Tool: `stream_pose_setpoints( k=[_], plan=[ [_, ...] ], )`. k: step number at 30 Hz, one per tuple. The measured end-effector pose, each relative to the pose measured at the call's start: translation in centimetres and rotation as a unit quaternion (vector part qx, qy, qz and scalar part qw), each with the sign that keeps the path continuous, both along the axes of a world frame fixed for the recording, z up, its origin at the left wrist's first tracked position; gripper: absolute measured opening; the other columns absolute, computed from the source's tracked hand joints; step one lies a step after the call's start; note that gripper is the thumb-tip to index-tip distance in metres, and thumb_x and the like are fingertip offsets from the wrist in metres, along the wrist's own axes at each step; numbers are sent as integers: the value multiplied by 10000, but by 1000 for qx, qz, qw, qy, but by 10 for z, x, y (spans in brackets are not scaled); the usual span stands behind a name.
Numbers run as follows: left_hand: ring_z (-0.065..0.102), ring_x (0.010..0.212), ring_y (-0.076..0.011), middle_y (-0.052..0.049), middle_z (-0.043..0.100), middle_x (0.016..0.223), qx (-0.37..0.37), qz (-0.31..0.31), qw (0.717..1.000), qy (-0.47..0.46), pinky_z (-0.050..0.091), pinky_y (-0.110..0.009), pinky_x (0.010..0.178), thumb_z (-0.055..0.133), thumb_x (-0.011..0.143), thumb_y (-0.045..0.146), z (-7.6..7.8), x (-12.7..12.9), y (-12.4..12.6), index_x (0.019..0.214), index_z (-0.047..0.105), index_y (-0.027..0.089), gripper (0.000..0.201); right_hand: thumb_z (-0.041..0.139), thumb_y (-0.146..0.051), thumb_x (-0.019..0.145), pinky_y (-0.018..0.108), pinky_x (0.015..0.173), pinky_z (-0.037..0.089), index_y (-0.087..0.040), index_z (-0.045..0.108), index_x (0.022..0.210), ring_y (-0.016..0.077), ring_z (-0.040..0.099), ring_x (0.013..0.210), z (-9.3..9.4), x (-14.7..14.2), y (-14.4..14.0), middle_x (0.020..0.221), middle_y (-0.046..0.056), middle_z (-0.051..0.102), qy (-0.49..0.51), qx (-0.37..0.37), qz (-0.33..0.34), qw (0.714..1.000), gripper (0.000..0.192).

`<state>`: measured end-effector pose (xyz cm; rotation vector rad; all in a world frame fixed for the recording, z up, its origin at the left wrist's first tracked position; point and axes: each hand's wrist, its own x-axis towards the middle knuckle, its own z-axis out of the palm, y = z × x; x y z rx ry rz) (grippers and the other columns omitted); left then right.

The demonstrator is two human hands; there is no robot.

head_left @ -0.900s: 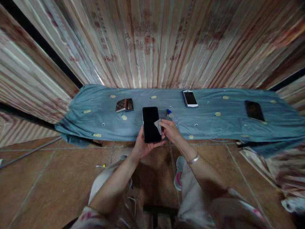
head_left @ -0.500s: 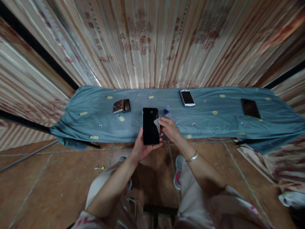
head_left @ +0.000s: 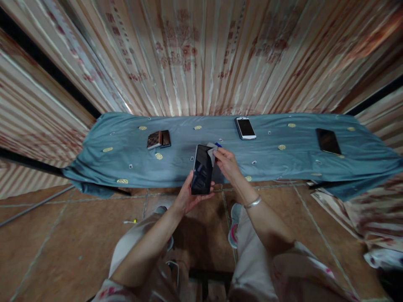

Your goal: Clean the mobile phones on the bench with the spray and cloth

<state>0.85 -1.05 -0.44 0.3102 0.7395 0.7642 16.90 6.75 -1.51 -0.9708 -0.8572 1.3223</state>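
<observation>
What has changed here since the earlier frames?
The right hand has moved the grey cloth up to the top right corner of the held phone, which has turned clockwise, its top leaning right. Nothing was taken up or let go. The left hand still grips that phone; the white phone lies undisturbed on the blue cover.

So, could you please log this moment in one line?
left hand: holding dark phone; right hand: pinching grey sheet at dark phone's corner; white phone: untouched
</observation>
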Motion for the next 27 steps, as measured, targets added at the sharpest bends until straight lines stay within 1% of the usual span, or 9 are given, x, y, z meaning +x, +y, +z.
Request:
stream_pose_setpoints(
  k=[2,5,8,11,15,19,22,27],
  plan=[
    [701,762,-203,-156,745,906,7,-2,1000,9,562,-416,824,265,985,538,-2,0,-1,1048,702,106,618,802,-498,615,310,770,542,-217,746,893,177,668,764,-3,2,5,835,1,754,-34,14,-16,999,399],
    [699,800,-205,-154,742,920,23,-7,1000,18,561,-414,835,316,970,557,-4,0,-1,1034,713,120,594,737,-541,683,330,823,545,-217,753,930,185,681,800,-4,5,8,866,-1,765,-127,61,-38,989,407],
    [695,827,-205,-147,739,929,33,-7,999,28,564,-398,830,385,940,594,-5,0,-2,1011,721,131,576,649,-515,784,358,865,539,-224,757,999,204,692,855,-2,7,6,911,8,770,-230,119,-50,965,377],
    [691,834,-202,-135,736,920,33,-6,998,43,565,-368,802,434,916,609,-4,1,-3,1011,721,139,558,589,-465,840,379,882,537,-225,755,1036,223,701,901,1,7,3,970,25,771,-296,149,-53,942,352],
    [684,807,-195,-127,733,894,39,-2,998,56,557,-341,781,490,891,611,-3,2,-3,1023,713,139,539,547,-412,873,385,963,508,-236,740,1090,228,679,1045,2,5,0,1119,35,745,-346,176,-56,920,339],
    [679,754,-186,-124,732,874,46,0,997,65,551,-327,748,472,901,607,-6,2,-2,1025,707,135,542,525,-363,893,396,1016,476,-247,729,1122,224,655,1102,3,3,0,1143,38,738,-380,203,-61,900,328],
    [680,739,-186,-134,733,873,42,-4,997,66,545,-313,723,445,927,574,-9,2,-2,1009,710,118,534,503,-321,914,408,1051,448,-257,717,1152,223,632,1139,7,-1,-2,1170,44,728,-396,235,-63,886,327],
    [665,691,-175,-130,728,845,56,-9,997,47,525,-298,702,450,935,548,-11,1,-2,1047,694,107,516,436,-280,961,461,1114,388,-268,645,1268,226,570,1228,14,-7,-10,1269,52,678,-442,295,-33,847,371]
  ],
)
